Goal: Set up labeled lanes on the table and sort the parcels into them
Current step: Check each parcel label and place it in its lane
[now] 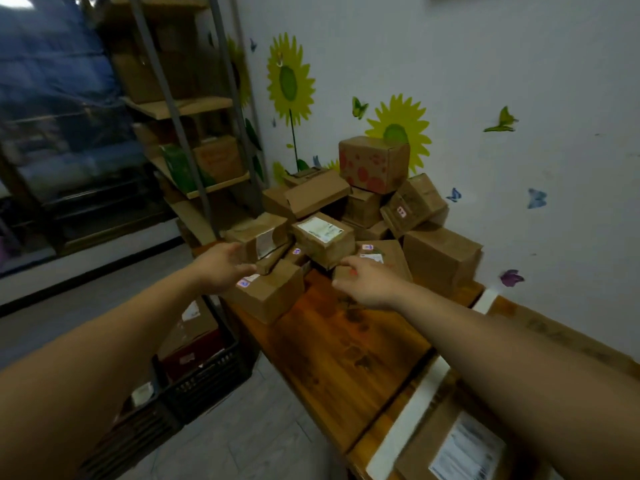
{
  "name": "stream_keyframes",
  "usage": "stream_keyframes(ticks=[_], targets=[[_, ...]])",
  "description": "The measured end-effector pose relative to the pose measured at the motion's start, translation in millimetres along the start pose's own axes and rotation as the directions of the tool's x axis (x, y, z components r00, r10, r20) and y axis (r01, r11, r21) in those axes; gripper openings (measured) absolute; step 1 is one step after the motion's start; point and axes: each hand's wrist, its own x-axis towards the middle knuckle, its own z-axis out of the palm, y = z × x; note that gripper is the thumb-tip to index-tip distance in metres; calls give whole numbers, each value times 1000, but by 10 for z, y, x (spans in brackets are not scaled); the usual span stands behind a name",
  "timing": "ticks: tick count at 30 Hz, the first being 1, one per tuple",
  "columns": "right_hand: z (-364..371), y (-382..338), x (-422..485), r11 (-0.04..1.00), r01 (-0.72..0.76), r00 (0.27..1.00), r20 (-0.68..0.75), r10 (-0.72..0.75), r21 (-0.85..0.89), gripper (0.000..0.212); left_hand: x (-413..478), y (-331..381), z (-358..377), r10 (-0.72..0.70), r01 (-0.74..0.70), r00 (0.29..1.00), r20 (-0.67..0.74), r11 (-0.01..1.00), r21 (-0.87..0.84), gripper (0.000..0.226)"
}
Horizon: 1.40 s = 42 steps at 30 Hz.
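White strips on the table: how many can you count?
2. The far strip lies by the wall beside the parcel pile; the near strip crosses the table closer to the camera. More may be hidden.

I am looking along the bare left arm (121,327) and right arm (485,337), both stretching forward and angling toward each other. The left hand (221,268) is hanging open, fingers loose. The right hand (367,282) is hovering palm down, fingers relaxed, gripping nothing.
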Motion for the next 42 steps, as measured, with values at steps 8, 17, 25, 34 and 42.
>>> stream_keyframes(ticks=[8,17,25,34,42], targets=[[398,-656,1246,994,-88,995,-33,90,57,59,1538,-686,-71,85,-84,996,-3,992,97,73],[803,-882,2244,970,-188,982,15,187,157,57,2565,-1055,192,2,-28,984,180,989,143,93],[1077,-878,2810,801,-235,956,-20,294,551,66,2726,-1126,174,7,69,990,143,852,-520,63],[654,-1111,2569,617,57,878,-333,343,785,63,2553,-774,-31,432,209,778,456,507,-836,49],[679,-1314,1685,795,56,584,-666,465,604,63,2273,-691,-120,570,569,505,648,345,-746,54]])
